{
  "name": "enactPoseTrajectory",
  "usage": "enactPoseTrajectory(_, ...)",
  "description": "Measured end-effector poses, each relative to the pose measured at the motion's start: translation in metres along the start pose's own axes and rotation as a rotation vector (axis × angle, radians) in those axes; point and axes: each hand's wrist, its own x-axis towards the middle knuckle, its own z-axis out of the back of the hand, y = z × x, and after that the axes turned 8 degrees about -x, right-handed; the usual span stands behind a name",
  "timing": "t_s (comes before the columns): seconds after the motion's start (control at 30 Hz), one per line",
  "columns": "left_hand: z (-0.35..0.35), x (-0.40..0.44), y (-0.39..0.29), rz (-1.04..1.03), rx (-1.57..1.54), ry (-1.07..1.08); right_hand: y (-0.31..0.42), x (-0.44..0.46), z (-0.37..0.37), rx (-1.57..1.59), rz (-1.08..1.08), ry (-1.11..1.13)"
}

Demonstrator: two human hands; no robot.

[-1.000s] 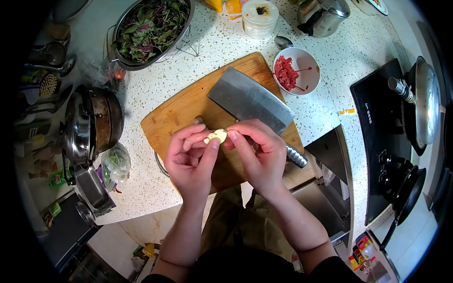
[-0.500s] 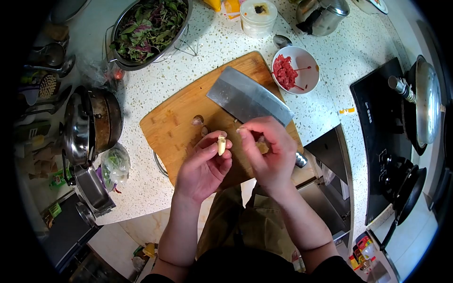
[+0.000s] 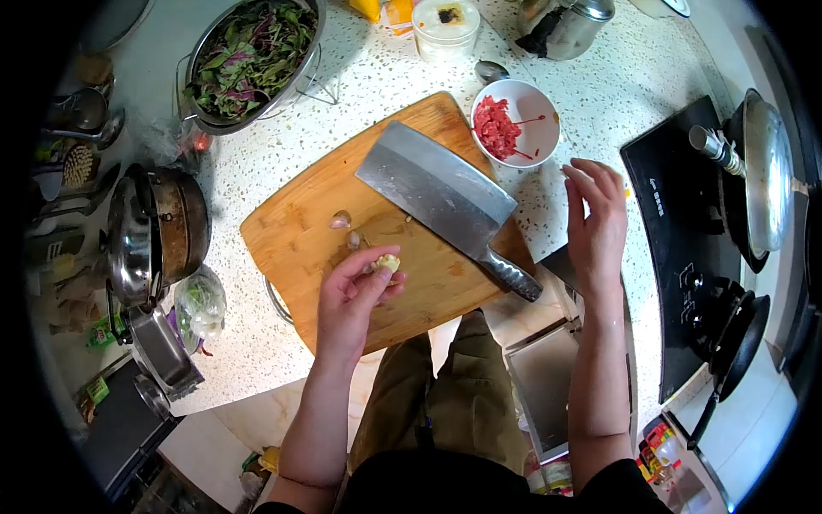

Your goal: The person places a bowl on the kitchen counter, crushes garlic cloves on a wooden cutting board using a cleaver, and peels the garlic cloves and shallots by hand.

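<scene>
Pinched between the thumb and fingers of my left hand [image 3: 347, 295] is a pale, peeled garlic clove [image 3: 388, 262], held over the wooden cutting board [image 3: 300, 214]. My right hand [image 3: 598, 227] hangs to the right of the board, its fingers loosely bent and the thumb apart from them; I make out nothing in it. Across the board lies a cleaver [image 3: 437, 184], blade toward the back left and its handle [image 3: 514, 276] toward the front right edge. A garlic clove in its skin [image 3: 341, 220] and small garlic pieces rest left of the blade.
A white bowl [image 3: 548, 137] of cut red meat stands behind the board's right side. Leafy greens fill a metal colander [image 3: 190, 107] at the back left. A lidded pot [image 3: 128, 223] is on the left, a black cooktop [image 3: 659, 188] on the right. Below my right hand a drawer [image 3: 548, 390] is pulled out.
My right hand has moved away from the clove, right past the board's edge, and its fingers have loosened. My left hand still holds the clove, now turned. The cleaver's handle has come into full view.
</scene>
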Motion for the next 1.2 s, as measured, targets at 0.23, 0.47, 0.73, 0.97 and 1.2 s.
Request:
enactPoseTrajectory(0.23, -0.003, 0.003, 0.028, -0.099, 0.222, 0.031, -0.011, 0.014, 0.008, 0.006, -0.034, -0.019)
enactPoseTrajectory(0.47, -0.007, 0.007, 0.039, -0.141, 0.245, -0.006, -0.015, -0.011, 0.003, 0.01, 0.005, -0.035)
enactPoseTrajectory(0.73, -0.013, 0.02, 0.041, -0.264, 0.431, -0.071, 0.071, -0.067, 0.011, 0.036, 0.134, 0.436)
enactPoseTrajectory(0.97, -0.037, 0.037, 0.043, -0.38, 0.559, -0.085, 0.066, -0.052, 0.02, 0.295, 0.129, 0.416)
enactPoseTrajectory(1.2, -0.053, 0.043, 0.02, -0.651, 1.194, -0.143, 0.069, -0.049, 0.097, 0.59, -0.023, 0.389)
